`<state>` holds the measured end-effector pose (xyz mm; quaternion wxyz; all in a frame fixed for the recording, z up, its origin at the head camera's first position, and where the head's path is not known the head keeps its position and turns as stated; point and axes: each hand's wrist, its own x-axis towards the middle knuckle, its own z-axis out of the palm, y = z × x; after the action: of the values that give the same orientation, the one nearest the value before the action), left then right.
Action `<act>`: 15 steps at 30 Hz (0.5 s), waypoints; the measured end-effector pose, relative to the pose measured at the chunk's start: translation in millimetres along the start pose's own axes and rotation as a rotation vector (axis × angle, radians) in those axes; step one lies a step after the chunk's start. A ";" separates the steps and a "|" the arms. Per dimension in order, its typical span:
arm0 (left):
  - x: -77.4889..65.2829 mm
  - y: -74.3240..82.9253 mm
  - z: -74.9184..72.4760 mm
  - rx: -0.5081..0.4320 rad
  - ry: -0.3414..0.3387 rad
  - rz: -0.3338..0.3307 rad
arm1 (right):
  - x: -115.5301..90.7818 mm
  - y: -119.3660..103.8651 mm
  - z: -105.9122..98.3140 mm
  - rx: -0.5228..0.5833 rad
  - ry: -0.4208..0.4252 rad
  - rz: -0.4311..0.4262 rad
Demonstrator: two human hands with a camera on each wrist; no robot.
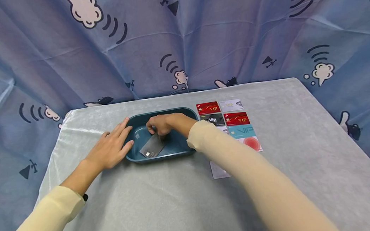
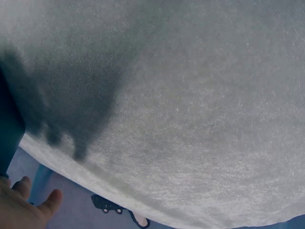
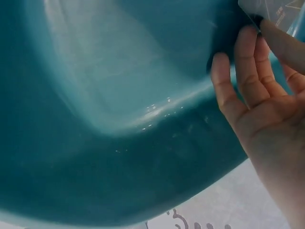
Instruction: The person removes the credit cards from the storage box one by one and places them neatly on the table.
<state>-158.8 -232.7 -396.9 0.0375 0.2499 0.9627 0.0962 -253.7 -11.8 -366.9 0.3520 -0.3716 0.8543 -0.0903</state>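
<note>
A dark grey card (image 1: 152, 145) with a chip and VIP lettering is inside the teal plastic basin (image 1: 162, 158). My right hand (image 1: 161, 125) reaches down into the basin with bent fingers and pinches the card at its edge. In the right wrist view, the thumb and fingertips meet at a corner of the card (image 3: 279, 13), which is partly cut off by the frame. My left hand (image 1: 112, 148) rests spread at the basin's left rim with its fingers extended. Only part of the left hand (image 2: 24, 202) shows in the left wrist view, beside the basin's outer wall (image 2: 7, 124).
Right of the basin, several cards lie in two columns, among them a red VIP card (image 1: 237, 119), a teal card (image 1: 241, 130) and a white card with a red circle (image 1: 251, 144). A pale card (image 1: 219, 170) lies nearer, partly under the right sleeve. A patterned curtain (image 1: 183, 41) hangs behind the table.
</note>
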 end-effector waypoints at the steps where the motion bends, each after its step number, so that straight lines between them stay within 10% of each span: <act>1: 0.0 0.1 0.0 0.000 -0.002 -0.001 | -0.1 0.9 -1.1 0.013 -0.004 -0.016; 15: 0.9 0.8 1.0 0.015 -0.004 -0.006 | -24.8 6.0 -11.3 0.182 0.006 -0.098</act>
<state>-159.1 -231.4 -397.8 0.0378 0.2473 0.9642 0.0884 -252.9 8.5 -347.8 0.3771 -0.3790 0.8244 -0.1859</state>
